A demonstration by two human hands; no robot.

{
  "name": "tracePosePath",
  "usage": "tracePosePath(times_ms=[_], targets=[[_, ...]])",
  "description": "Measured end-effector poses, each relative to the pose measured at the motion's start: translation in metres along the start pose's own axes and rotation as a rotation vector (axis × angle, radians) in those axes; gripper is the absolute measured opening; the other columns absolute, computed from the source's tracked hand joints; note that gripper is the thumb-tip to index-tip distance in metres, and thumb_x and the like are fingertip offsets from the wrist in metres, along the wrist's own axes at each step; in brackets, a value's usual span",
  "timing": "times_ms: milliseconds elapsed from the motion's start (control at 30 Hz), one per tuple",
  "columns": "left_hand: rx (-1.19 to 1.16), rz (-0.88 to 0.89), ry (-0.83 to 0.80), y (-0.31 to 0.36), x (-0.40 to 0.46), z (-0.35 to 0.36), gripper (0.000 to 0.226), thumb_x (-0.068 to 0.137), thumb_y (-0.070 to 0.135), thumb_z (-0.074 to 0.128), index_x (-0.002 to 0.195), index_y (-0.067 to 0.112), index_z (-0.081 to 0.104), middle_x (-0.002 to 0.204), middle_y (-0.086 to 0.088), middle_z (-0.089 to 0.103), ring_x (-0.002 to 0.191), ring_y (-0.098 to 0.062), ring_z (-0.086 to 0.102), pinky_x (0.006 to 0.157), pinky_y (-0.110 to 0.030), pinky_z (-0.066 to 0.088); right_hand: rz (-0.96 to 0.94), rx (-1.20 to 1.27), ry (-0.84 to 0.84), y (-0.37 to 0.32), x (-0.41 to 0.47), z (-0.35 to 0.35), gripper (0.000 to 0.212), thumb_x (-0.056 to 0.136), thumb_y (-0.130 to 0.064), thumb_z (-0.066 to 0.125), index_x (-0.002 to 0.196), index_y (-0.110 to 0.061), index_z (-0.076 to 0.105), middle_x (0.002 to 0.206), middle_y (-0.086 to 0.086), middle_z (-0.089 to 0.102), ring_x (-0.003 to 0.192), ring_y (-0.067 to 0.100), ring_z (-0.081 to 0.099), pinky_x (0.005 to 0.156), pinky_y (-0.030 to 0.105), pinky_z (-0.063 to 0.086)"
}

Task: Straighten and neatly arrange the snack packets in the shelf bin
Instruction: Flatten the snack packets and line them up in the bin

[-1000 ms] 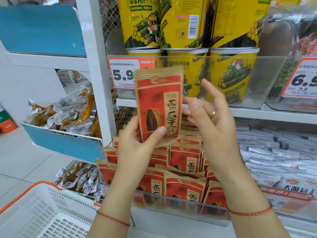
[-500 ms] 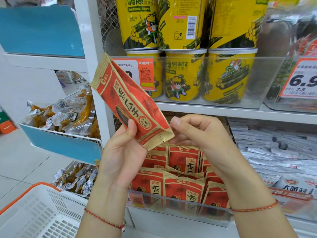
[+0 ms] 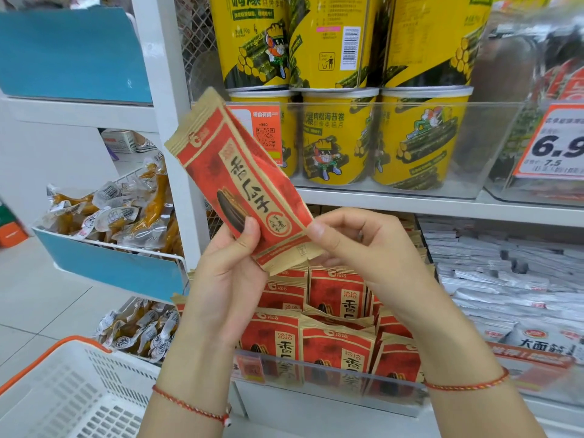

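A red and tan sunflower seed packet (image 3: 243, 181) is held up in front of the shelf, tilted with its top toward the upper left. My left hand (image 3: 227, 273) grips its lower part, thumb across the front. My right hand (image 3: 363, 248) pinches the packet's bottom right corner with curled fingers. Below my hands, several matching red packets (image 3: 335, 346) stand in rows inside a clear shelf bin (image 3: 316, 371); some lean unevenly.
Yellow seaweed roll tubs (image 3: 338, 137) fill the clear bin on the shelf above. White and silver packets (image 3: 505, 279) lie to the right. Blue-fronted wire racks of vacuum-packed snacks (image 3: 120, 210) hang at left. A white basket with an orange rim (image 3: 69, 396) sits at the lower left.
The packet went from upright to tilted toward the upper left. My right hand moved from open beside it to pinching its bottom corner. Both hands sit slightly lower.
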State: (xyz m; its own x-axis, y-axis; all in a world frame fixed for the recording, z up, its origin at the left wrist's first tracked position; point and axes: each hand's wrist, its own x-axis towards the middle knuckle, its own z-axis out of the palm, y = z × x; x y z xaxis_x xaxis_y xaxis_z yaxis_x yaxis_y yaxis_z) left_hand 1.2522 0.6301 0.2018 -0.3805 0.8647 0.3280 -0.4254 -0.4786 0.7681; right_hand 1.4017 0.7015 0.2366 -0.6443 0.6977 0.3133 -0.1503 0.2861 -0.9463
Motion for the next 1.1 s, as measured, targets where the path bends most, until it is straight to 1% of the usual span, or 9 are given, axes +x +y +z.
tracePosePath(times_ms=[67, 167, 300, 400, 533, 700, 900, 1000, 1100], targets=[[0.179, 0.021, 0.042, 0.000, -0.001, 0.004, 0.040, 0.092, 0.024, 0.054, 0.130, 0.010, 0.057, 0.123, -0.010, 0.067, 0.116, -0.027, 0.063, 0.091, -0.037, 0.054, -0.019, -0.119, 0.056, 0.004, 0.000, -0.002, 0.019, 0.069, -0.040, 0.071, 0.082, -0.025, 0.072, 0.074, -0.008, 0.073, 0.068, 0.007, 0.068, 0.069, 0.023, 0.055], [0.319, 0.058, 0.061, -0.001, -0.002, 0.005, 0.040, 0.086, 0.025, 0.061, 0.124, 0.013, 0.060, 0.120, -0.008, 0.069, 0.114, -0.025, 0.064, 0.094, -0.038, 0.052, -0.036, -0.245, 0.103, 0.008, 0.001, -0.009, 0.011, 0.074, -0.032, 0.077, 0.082, -0.026, 0.074, 0.075, -0.005, 0.073, 0.072, 0.013, 0.068, 0.074, 0.032, 0.057], [0.515, 0.144, 0.116, -0.006, -0.003, 0.010, 0.048, 0.075, 0.022, 0.078, 0.119, 0.017, 0.060, 0.107, 0.003, 0.074, 0.104, -0.012, 0.068, 0.086, -0.027, 0.055, -0.029, -0.373, 0.121, 0.008, 0.000, -0.026, 0.011, 0.072, -0.032, 0.078, 0.081, -0.026, 0.075, 0.074, -0.006, 0.073, 0.071, 0.009, 0.068, 0.069, 0.026, 0.055], [0.601, 0.143, 0.119, -0.012, -0.004, 0.012, 0.045, 0.069, 0.026, 0.072, 0.112, 0.023, 0.061, 0.102, 0.008, 0.075, 0.099, -0.008, 0.069, 0.080, -0.020, 0.054, 0.032, -0.473, 0.066, 0.004, -0.003, -0.039, 0.023, 0.067, -0.046, 0.075, 0.083, -0.028, 0.075, 0.075, -0.010, 0.074, 0.072, 0.004, 0.069, 0.073, 0.027, 0.056], [0.689, 0.105, 0.040, -0.019, -0.003, 0.015, 0.036, 0.081, 0.005, 0.072, 0.106, 0.028, 0.061, 0.098, 0.017, 0.074, 0.096, -0.001, 0.068, 0.076, -0.015, 0.052, 0.040, -0.392, 0.020, -0.002, -0.008, -0.049, 0.039, 0.058, -0.055, 0.068, 0.090, -0.033, 0.073, 0.084, -0.014, 0.074, 0.082, 0.001, 0.069, 0.079, 0.028, 0.056], [0.918, -0.022, -0.008, -0.028, -0.003, 0.014, 0.042, 0.086, 0.012, 0.073, 0.107, 0.045, 0.059, 0.106, 0.020, 0.071, 0.106, -0.004, 0.064, 0.093, -0.036, 0.053, -0.020, -0.392, 0.056, 0.004, -0.004, -0.049, 0.028, 0.074, -0.035, 0.074, 0.101, -0.030, 0.072, 0.093, -0.012, 0.074, 0.089, 0.004, 0.069, 0.086, 0.033, 0.055], [1.038, -0.094, -0.002, -0.024, -0.003, 0.013, 0.042, 0.085, 0.014, 0.073, 0.105, 0.047, 0.056, 0.105, 0.021, 0.069, 0.102, 0.001, 0.063, 0.089, -0.028, 0.050, 0.033, -0.435, 0.019, 0.014, -0.002, -0.052, 0.032, 0.070, -0.040, 0.073, 0.101, -0.030, 0.071, 0.097, -0.010, 0.073, 0.091, 0.004, 0.068, 0.087, 0.036, 0.055], [1.138, -0.129, -0.008, -0.025, -0.003, 0.014, 0.042, 0.084, 0.018, 0.075, 0.108, 0.047, 0.056, 0.106, 0.021, 0.068, 0.104, -0.002, 0.063, 0.091, -0.034, 0.051, 0.076, -0.505, -0.010, 0.020, 0.000, -0.055, 0.024, 0.075, -0.034, 0.075, 0.098, -0.032, 0.070, 0.094, -0.012, 0.073, 0.088, 0.000, 0.068, 0.086, 0.033, 0.055], [1.282, -0.163, -0.013, -0.029, -0.004, 0.016, 0.042, 0.083, 0.024, 0.076, 0.117, 0.039, 0.056, 0.107, 0.020, 0.067, 0.107, -0.006, 0.060, 0.093, -0.037, 0.049, 0.150, -0.629, -0.039, 0.026, 0.002, -0.058, 0.021, 0.078, -0.032, 0.075, 0.098, -0.030, 0.069, 0.092, -0.012, 0.073, 0.087, -0.001, 0.066, 0.088, 0.034, 0.053]])
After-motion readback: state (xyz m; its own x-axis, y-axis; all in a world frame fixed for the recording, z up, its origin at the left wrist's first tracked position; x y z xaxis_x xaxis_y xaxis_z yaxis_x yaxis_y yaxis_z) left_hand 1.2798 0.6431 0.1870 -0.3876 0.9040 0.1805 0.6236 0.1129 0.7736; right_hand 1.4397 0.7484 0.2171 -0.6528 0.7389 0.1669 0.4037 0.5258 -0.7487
